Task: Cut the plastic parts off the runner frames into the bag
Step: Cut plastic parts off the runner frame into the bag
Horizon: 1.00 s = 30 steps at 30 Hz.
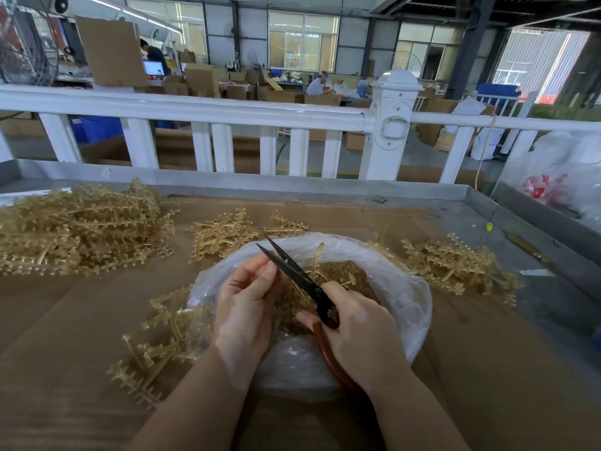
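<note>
A clear plastic bag (403,294) lies open on the cardboard-covered table, holding several small tan plastic parts (344,271). Over its mouth my right hand (361,336) grips black scissors (292,268) by their red-brown handles, blades parted and pointing up-left. My left hand (247,297) holds a tan runner frame (317,255) against the blades; most of that frame is hidden behind my fingers and the scissors. Another runner frame (162,336) lies just left of the bag.
Big heaps of tan runner frames lie at the far left (81,229), behind the bag (227,232) and to the right (455,265). A white railing (227,115) borders the table's far side. A filled plastic sack (559,177) sits at the right.
</note>
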Motion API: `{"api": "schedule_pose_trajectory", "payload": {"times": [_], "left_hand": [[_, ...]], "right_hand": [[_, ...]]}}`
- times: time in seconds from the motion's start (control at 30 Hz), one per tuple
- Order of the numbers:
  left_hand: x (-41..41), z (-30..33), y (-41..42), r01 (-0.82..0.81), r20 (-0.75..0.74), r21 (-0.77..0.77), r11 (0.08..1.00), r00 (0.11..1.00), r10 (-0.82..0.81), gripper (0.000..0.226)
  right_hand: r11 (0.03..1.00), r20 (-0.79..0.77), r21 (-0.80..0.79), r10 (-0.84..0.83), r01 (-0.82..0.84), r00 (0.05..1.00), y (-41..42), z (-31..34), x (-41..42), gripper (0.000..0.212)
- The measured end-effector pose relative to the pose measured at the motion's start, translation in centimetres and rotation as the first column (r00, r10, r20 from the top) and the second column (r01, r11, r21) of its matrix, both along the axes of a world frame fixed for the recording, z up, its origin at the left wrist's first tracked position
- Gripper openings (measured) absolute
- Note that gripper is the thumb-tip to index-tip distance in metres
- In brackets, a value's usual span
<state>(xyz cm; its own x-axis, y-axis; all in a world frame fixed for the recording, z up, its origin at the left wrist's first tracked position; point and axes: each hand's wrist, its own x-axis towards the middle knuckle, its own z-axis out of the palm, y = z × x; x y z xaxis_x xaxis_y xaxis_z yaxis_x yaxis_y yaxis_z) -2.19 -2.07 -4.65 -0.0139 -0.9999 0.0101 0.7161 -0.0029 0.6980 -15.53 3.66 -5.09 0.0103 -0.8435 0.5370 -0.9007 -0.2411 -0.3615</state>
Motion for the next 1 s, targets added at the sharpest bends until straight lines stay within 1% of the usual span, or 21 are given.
{"api": "schedule_pose_trajectory", "payload": {"times": [0.1,0.23,0.33,0.47,0.67,0.77,0.9,1.0], "left_hand": [[0.10,-0.06,-0.10,0.014,-0.032,0.012,1.000,0.999,-0.013,0.010],[0.08,-0.09,-0.13,0.007,-0.034,0.027,1.000,0.999,-0.006,0.009],[0.02,0.11,-0.05,-0.007,-0.060,0.032,0.999,0.998,0.009,0.013],[-0.13,0.26,0.00,-0.038,-0.092,0.038,0.999,0.995,0.041,0.026],[-0.25,0.23,-0.10,-0.086,-0.064,0.001,0.996,0.994,0.086,0.029],[-0.30,0.01,-0.22,-0.128,-0.007,-0.024,0.992,0.992,0.127,0.031],[-0.43,-0.14,-0.33,-0.181,0.050,-0.012,0.983,0.982,0.181,0.025],[-0.36,-0.17,-0.27,-0.154,0.055,0.008,0.988,0.987,0.153,0.019]], "right_hand": [[1.000,-0.001,-0.003,-0.003,0.003,1.000,0.05,0.01,0.01,0.034],[1.000,-0.006,-0.001,-0.006,0.006,1.000,0.04,-0.01,0.03,0.033],[1.000,-0.012,0.000,-0.013,0.013,1.000,0.03,0.05,0.04,0.033],[1.000,-0.014,0.009,-0.016,0.016,1.000,0.07,0.08,0.01,0.034],[1.000,-0.006,0.025,0.001,-0.001,1.000,-0.02,0.04,-0.05,0.037],[0.999,-0.012,0.043,0.010,-0.009,1.000,0.01,0.00,-0.10,0.036],[0.999,-0.035,0.051,0.007,-0.006,0.999,0.01,-0.03,-0.13,0.034],[0.999,-0.029,0.052,0.011,-0.010,1.000,0.00,0.03,-0.14,0.034]]}}
